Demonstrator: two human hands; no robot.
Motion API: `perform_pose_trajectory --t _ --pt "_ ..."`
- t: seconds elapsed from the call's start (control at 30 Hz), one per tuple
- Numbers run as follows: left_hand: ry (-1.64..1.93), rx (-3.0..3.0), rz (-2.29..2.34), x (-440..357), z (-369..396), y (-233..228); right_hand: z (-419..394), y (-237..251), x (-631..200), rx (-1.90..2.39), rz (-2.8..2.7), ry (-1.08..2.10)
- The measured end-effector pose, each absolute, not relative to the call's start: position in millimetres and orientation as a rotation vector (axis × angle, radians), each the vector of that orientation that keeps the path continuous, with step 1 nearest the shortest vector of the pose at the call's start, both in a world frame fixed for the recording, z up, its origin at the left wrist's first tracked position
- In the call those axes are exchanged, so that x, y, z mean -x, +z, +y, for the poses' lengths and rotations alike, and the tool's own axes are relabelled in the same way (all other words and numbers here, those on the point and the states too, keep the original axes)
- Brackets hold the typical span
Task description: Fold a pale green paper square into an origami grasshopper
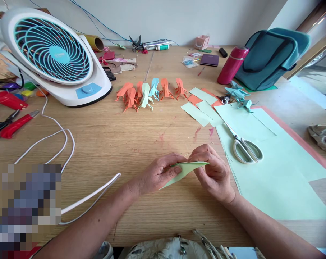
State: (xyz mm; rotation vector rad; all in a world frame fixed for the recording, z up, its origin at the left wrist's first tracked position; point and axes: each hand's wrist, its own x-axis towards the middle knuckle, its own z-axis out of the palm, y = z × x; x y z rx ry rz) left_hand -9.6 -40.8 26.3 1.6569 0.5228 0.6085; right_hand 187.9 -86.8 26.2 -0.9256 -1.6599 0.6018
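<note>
Pinching a folded pale-green paper piece (184,170) between left hand (159,173) and right hand (212,172), just above the near-centre wooden table (111,144). Pressing the crease firmly, edges aligned; white-handled scissors (245,145) lying right.

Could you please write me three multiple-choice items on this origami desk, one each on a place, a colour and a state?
1. Where do the scissors lie?
A. on the pale green sheets
B. beside the fan
C. in the bag

2. What colour is the folded paper between the hands?
A. orange
B. light green
C. blue

3. How is that paper held?
A. lying untouched
B. by one hand
C. pinched by the left hand and the right hand

Answers: 1 A, they rest on the sheets; 2 B, it is pale green; 3 C, both hands' fingers grip it.
</note>
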Motion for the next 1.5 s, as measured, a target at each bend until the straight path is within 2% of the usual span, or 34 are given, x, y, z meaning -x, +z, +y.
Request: perform_pose_trajectory --t 0.2,0.5,0.83,1.1,1.5 --pt "0.574 -1.744 0.531 12 -39 30 -88 26 -189 0.939 -1.659 0.608" --pt "0.734 -1.985 0.589 9 -41 20 -89 28 -187 0.924 -1.723 0.502" --pt "0.53 -1.449 0.42 8 -40 20 -88 24 -185 0.89 -1.617 0.675" --pt "0.375 -1.385 0.419 6 -48 24 -89 28 -181 0.891 -1.575 0.729" --pt "0.573 -1.293 0.579 -4 -48 20 -88 23 -184 0.907 -1.66 0.681"
